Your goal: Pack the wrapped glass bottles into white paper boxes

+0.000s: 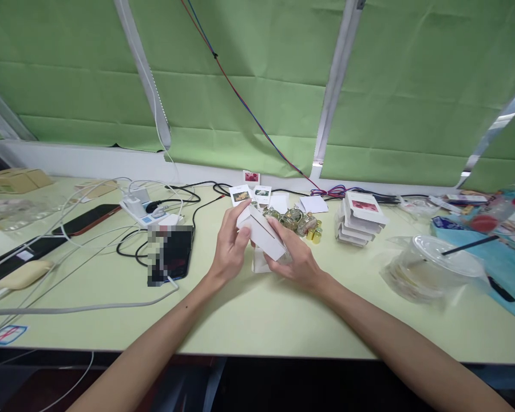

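Observation:
Both hands grip a small white cardboard box, tilted above the middle of the table. My left hand has its thumb on the near face and its fingers around the left end. On the right end, my right hand wraps its fingers around the box. Below it, partly covered, another white piece lies on the table. Just behind the hands is a heap of small glass bottles with gold-coloured caps. Cards with flower pictures lie behind the bottles.
A stack of white boxes stands right of the bottles. Further right is a lidded plastic cup with a black straw, in a clear bag. At left lie a phone, a power strip and tangled cables. Green blinds hang behind.

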The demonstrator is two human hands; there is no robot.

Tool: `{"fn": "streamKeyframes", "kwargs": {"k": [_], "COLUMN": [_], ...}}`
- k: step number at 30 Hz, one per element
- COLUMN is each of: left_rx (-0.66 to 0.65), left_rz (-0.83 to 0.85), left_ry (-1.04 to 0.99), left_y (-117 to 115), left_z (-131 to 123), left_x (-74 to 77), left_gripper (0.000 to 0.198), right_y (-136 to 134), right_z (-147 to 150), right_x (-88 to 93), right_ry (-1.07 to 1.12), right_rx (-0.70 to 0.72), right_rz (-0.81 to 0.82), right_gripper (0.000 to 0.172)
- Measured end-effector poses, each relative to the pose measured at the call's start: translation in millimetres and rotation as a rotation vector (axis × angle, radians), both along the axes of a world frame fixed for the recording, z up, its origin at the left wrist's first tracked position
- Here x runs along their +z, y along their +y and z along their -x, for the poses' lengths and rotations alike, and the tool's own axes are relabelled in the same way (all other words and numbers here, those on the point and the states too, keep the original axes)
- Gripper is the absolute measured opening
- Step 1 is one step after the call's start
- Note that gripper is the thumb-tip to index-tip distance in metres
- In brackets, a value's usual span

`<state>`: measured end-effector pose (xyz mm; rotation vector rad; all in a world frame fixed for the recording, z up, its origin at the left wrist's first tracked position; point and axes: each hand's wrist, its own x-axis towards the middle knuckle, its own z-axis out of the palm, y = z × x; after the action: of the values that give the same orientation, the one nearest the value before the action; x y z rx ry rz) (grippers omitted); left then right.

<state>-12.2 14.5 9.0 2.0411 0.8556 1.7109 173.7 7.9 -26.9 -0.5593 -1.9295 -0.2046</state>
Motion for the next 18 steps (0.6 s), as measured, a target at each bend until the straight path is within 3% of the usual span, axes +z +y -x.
{"fn": "streamKeyframes", "kwargs": {"k": [18], "left_rx": [-0.011], "left_rz": [-0.015], "left_ry": [-0.070], "left_y": [9.2], "left_z": [2.0], "left_x": [-7.6], "left_gripper": [0.061], "right_y": [3.6], "right_z": [-6.1], "right_x": [-6.9], "right_ry": [-0.030], "right_rx": [0.053], "right_rz": [0.150], "right_gripper": [0.081]}}
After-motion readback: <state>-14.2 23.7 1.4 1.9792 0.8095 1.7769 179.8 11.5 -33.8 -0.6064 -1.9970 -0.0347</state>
